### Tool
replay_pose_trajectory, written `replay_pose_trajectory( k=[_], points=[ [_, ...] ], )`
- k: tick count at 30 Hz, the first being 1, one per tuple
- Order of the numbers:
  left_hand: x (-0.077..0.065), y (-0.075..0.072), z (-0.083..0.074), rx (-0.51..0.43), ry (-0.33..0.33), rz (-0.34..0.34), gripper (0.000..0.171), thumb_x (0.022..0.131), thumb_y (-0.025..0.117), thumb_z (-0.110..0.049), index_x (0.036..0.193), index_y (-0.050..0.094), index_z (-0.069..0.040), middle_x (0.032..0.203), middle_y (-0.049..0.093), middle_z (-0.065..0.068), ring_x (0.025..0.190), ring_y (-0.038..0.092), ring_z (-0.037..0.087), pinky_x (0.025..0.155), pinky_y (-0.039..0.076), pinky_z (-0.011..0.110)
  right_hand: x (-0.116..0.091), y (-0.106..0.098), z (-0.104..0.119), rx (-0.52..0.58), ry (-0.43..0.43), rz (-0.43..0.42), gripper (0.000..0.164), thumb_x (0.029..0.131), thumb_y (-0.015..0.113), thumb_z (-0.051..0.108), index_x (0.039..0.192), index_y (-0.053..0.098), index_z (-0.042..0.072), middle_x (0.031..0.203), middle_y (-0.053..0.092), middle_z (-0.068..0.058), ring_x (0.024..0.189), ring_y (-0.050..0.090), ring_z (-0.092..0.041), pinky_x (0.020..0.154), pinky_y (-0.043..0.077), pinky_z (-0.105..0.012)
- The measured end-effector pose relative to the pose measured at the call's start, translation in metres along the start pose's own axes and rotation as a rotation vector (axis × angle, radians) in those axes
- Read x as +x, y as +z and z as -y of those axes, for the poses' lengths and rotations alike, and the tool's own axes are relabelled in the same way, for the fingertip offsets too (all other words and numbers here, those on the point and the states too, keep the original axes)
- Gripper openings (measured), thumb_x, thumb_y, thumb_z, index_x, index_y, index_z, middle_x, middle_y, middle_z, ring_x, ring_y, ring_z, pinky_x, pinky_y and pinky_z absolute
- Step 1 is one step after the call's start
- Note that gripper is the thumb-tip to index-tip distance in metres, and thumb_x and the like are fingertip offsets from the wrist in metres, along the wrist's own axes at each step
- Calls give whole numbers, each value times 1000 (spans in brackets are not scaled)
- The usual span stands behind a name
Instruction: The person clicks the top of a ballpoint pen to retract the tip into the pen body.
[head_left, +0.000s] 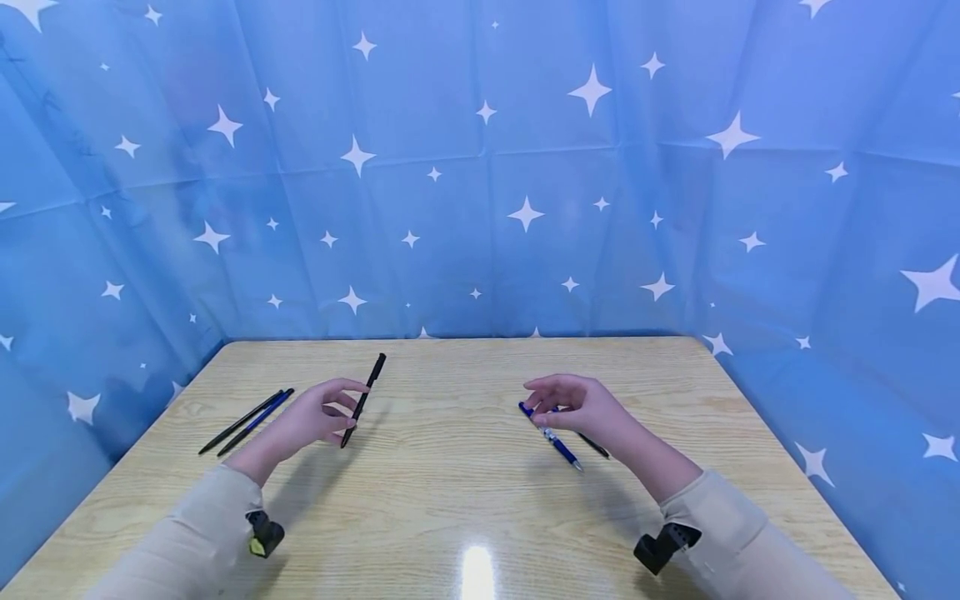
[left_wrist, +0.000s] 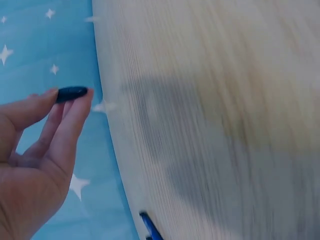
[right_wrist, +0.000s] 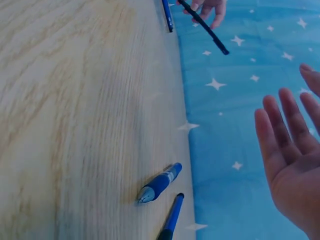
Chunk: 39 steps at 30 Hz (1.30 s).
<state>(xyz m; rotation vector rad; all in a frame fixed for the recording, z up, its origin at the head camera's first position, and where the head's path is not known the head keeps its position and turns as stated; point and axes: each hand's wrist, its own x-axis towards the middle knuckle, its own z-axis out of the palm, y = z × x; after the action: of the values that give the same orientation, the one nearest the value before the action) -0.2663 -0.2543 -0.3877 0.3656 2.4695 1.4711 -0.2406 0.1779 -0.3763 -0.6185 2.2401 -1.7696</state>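
My left hand [head_left: 318,412] pinches a black pen [head_left: 372,375] between thumb and fingers, held tilted above the table. In the left wrist view the pen [left_wrist: 72,94] shows end-on at the fingertips. Over the right side of the table hovers my right hand [head_left: 573,408], its fingers loosely bent and holding nothing. Beneath it lie a blue and white pen [head_left: 561,448] and a darker pen [head_left: 595,444], partly hidden by the hand. The right wrist view shows the blue and white pen [right_wrist: 160,185] beside the darker blue pen [right_wrist: 174,215], both apart from the right hand [right_wrist: 295,160].
Two more pens, one black [head_left: 238,423] and one blue and black [head_left: 255,423], lie side by side at the table's left. A wooden table [head_left: 450,467] spans the front. Behind it hangs a blue curtain [head_left: 450,192] with white stars.
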Motion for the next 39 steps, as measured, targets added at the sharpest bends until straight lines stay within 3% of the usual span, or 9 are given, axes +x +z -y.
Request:
replay_pose_trajectory(
  k=[8, 13, 19, 25, 33, 39],
  points=[
    [-5, -29, 12, 88, -92, 89, 52, 89, 63, 6, 139, 49, -2, 114, 53, 21, 89, 62, 29, 71, 56, 44, 0, -2, -9, -19, 7, -7, 49, 87, 76, 16, 131, 58, 4, 114, 63, -22, 101, 62, -26, 84, 54, -32],
    [-4, -47, 25, 148, -86, 143, 52, 88, 63, 7, 138, 49, 2, 110, 56, 20, 86, 61, 25, 71, 56, 42, 0, -2, -12, -30, 10, -11, 48, 87, 75, 17, 131, 59, 5, 111, 66, -16, 101, 62, -26, 84, 54, -35],
    [-8, -63, 42, 187, -95, 154, 50, 85, 66, 8, 133, 53, 4, 103, 57, 18, 78, 60, 25, 65, 56, 40, -1, 1, -10, -28, 4, -8, 49, 86, 77, 18, 130, 60, 6, 110, 67, -14, 101, 62, -26, 84, 54, -39],
    [-14, -72, 52, 267, -156, 152, 46, 82, 67, 13, 126, 62, -1, 97, 57, 13, 65, 54, 20, 56, 51, 35, -1, 1, -11, -20, 14, -3, 48, 85, 77, 18, 129, 61, 6, 108, 67, -13, 100, 62, -26, 82, 55, -34],
    [-18, -77, 51, 386, -236, 130, 47, 80, 69, 15, 123, 64, -2, 91, 55, 12, 69, 56, 22, 59, 54, 36, 0, -2, -16, -17, 30, 22, 51, 87, 76, 17, 132, 57, 0, 109, 66, -13, 101, 62, -26, 84, 54, -36],
    [-16, -75, 50, 383, -258, 132, 47, 78, 70, 17, 121, 65, -1, 91, 54, 13, 68, 55, 22, 58, 53, 35, -1, -5, -14, -22, 32, 13, 48, 87, 75, 17, 131, 59, 3, 109, 65, -17, 100, 62, -27, 84, 54, -38]
  ],
)
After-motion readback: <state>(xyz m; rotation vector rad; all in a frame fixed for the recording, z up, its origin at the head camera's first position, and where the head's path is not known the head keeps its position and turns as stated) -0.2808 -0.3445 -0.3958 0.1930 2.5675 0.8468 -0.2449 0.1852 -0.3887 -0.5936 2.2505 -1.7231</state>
